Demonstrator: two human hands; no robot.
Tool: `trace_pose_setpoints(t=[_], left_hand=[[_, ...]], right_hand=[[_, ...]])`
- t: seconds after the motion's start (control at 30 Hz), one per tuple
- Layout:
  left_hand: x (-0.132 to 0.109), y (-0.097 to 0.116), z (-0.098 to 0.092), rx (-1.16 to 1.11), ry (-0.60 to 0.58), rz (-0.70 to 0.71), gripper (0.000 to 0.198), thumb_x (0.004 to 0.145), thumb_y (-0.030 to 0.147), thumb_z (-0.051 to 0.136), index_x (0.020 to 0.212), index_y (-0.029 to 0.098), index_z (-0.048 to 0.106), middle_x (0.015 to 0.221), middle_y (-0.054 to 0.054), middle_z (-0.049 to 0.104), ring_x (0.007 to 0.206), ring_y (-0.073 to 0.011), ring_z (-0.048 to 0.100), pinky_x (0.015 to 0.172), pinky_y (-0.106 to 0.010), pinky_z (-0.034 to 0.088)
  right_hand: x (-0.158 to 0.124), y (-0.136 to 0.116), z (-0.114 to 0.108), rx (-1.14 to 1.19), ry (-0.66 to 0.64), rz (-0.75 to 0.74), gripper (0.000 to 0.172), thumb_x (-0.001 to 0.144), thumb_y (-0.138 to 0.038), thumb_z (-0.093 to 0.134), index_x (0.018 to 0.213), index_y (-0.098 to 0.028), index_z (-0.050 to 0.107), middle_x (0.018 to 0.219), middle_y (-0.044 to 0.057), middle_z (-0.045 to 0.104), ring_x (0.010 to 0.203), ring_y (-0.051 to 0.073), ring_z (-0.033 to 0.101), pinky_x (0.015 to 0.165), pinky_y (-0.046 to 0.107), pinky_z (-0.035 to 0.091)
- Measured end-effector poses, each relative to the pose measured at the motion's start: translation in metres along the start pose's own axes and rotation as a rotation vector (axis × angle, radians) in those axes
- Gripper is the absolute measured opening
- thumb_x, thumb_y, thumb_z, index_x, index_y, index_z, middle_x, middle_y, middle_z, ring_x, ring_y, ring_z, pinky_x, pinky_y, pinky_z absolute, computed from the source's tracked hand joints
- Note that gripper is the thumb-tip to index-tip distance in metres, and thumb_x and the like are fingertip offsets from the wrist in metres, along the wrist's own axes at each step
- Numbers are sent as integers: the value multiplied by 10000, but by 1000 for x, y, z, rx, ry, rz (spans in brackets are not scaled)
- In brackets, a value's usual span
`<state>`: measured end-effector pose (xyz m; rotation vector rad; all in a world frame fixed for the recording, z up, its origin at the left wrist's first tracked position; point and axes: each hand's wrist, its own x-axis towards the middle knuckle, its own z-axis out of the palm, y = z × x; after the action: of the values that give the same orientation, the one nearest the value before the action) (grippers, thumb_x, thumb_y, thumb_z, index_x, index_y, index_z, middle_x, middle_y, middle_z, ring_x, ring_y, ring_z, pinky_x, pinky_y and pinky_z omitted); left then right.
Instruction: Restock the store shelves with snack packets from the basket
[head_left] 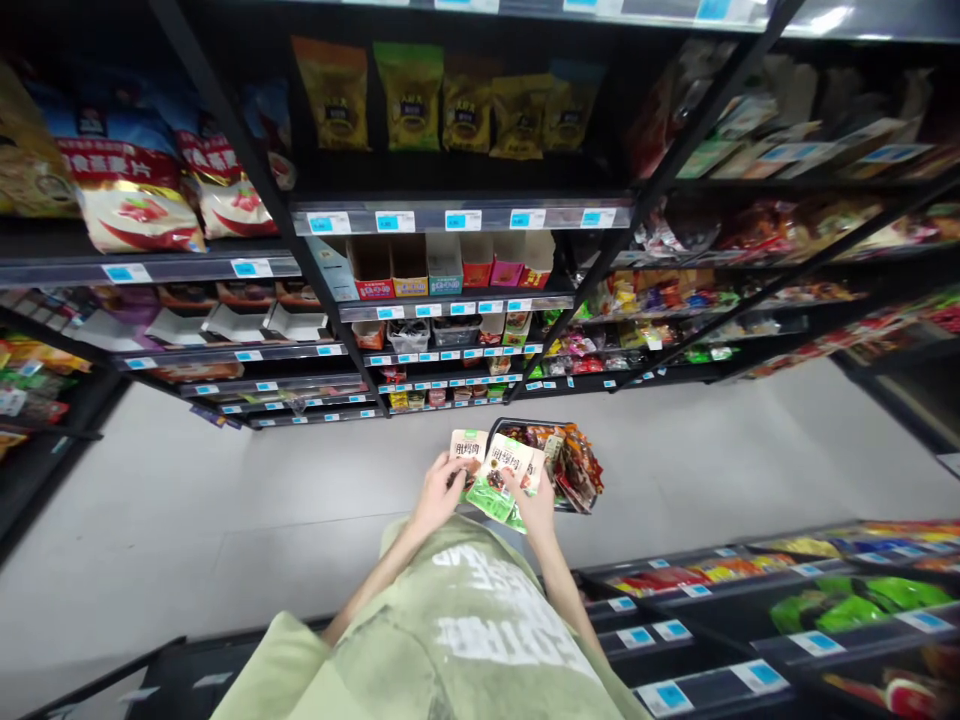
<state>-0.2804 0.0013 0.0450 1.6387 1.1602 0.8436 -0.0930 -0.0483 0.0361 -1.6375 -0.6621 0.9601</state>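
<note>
left hand (439, 492) fingers clamped on one packet (468, 450) | right hand (537, 508) closed round a fanned stack (504, 472) | basket (517, 423) just past both grips, stuffed with snacks

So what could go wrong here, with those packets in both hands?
The left hand and right hand hold several snack packets fanned out, so one might slip to the floor. The basket beyond them looks heaped, so more packets could spill over its rim.
</note>
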Motion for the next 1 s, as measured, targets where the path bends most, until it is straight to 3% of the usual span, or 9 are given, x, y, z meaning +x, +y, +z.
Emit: trace_pose_setpoints(t=[0.17, 0.37, 0.53, 0.67, 0.8, 1.0], left_hand=[[1, 4, 5, 37, -149, -13, 416, 923, 399, 566, 1303, 247, 641, 1312, -108, 543, 1244, -254, 540, 1102, -400, 417], [3, -1, 9, -40, -272, 3, 606, 806, 490, 708, 1327, 191, 624, 1465, -159, 472, 1360, -347, 438, 1159, -483, 340], [1, -7, 4, -148, -262, -55, 576, 814, 464, 687, 1319, 197, 615, 1368, -141, 580, 1262, -332, 524, 1103, -478, 388], [3, -15, 6, -343, -216, -228, 450, 818, 408, 634, 1184, 149, 677, 1217, -114, 688, 1122, -313, 613, 1011, -440, 460], [3, -23, 11, -527, -149, -392, 401, 773, 391, 670, 1070, 122, 700, 1080, -104, 741, 982, -282, 669, 895, -384, 519], [2, -32, 13, -600, -74, -400, 412, 746, 312, 671, 1117, 133, 661, 1131, -102, 720, 1027, -275, 656, 938, -394, 503]], right_hand=[[-3, -4, -1, -44, -65, -104, 578, 705, -438, 796, 1193, -189, 613, 1113, 118, 734, 983, 290, 693, 870, 415, 552], [-7, -6, 2, -11, -146, -68, 506, 720, -485, 772, 1096, -168, 650, 1056, 132, 746, 948, 296, 704, 864, 433, 564], [-6, -10, 0, -4, -196, -66, 511, 700, -441, 808, 1105, -164, 664, 1104, 141, 743, 1014, 312, 698, 913, 462, 550], [-7, -9, 2, 19, -172, -11, 460, 676, -421, 831, 1031, -165, 689, 1081, 141, 752, 991, 319, 705, 889, 472, 557], [-9, -7, 4, 192, -135, 129, 480, 642, -403, 859, 1035, -185, 688, 1072, 111, 758, 956, 294, 717, 848, 437, 578], [-7, -9, 2, 372, -30, 307, 409, 635, -367, 845, 990, -235, 690, 990, 28, 764, 878, 230, 722, 742, 328, 595]])
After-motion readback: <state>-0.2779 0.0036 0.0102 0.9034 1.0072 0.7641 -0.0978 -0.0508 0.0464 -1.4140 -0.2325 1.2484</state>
